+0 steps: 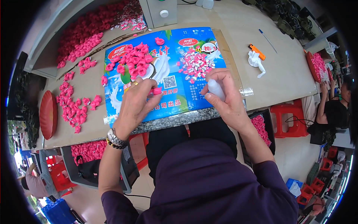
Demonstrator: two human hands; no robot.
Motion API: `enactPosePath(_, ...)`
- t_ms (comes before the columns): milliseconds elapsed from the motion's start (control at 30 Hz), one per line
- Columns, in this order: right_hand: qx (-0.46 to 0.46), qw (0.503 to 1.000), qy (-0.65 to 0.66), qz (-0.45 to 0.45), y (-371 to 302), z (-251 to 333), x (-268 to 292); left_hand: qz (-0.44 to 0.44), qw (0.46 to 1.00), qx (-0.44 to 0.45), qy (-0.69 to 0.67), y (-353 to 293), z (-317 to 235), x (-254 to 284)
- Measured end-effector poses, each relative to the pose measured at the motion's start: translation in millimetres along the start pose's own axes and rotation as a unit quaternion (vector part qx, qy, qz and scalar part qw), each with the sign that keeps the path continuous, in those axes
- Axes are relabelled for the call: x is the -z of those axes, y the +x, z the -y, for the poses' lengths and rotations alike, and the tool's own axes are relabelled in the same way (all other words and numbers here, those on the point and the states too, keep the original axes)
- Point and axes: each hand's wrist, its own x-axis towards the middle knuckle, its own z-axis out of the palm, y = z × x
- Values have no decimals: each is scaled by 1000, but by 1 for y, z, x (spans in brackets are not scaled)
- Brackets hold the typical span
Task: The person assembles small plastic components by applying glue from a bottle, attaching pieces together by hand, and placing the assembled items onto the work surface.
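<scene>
My left hand (136,100) is closed, pinching a small pink plastic piece (156,91) between thumb and fingers. In my right hand (229,100) is a small whitish squeeze bottle (216,89), gripped with its narrow end pointing away from me. Both hands hover over a blue printed cardboard sheet (171,106) at the table's near edge. Beyond my left hand lies a heap of pink moulded pieces (136,59) on the sheet. A spread of smaller pink-and-white pieces (196,65) lies past my right hand.
More pink pieces (72,108) are scattered at left beside a red scalloped tray (49,114). A large pink pile (85,37) fills the far left. At right lie an orange-handled tool (257,52), a white crumpled item (255,63) and a pen (267,40). A person (333,112) sits far right.
</scene>
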Motion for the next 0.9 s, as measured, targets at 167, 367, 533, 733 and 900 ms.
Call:
enactPosePath(167, 58, 996, -35, -63, -1, 19, 7, -56, 801, 208, -558, -19, -33, -32)
enactPosePath(367, 235, 965, -108, -43, -1, 22, 18, -79, 675, 219, -701, -31, -61, -56)
enactPosePath(533, 269, 954, -134, 19, -2, 23, 16, -62, 671, 211, -708, -38, -61, -59)
enactPosePath(733, 272, 953, -130, 24, -1, 15, 9, -41, 680, 227, -696, -44, -61, -56)
enactPosePath(900, 280, 950, -133, 30, -1, 14, 8, -39, 683, 234, -690, -45, -63, -57)
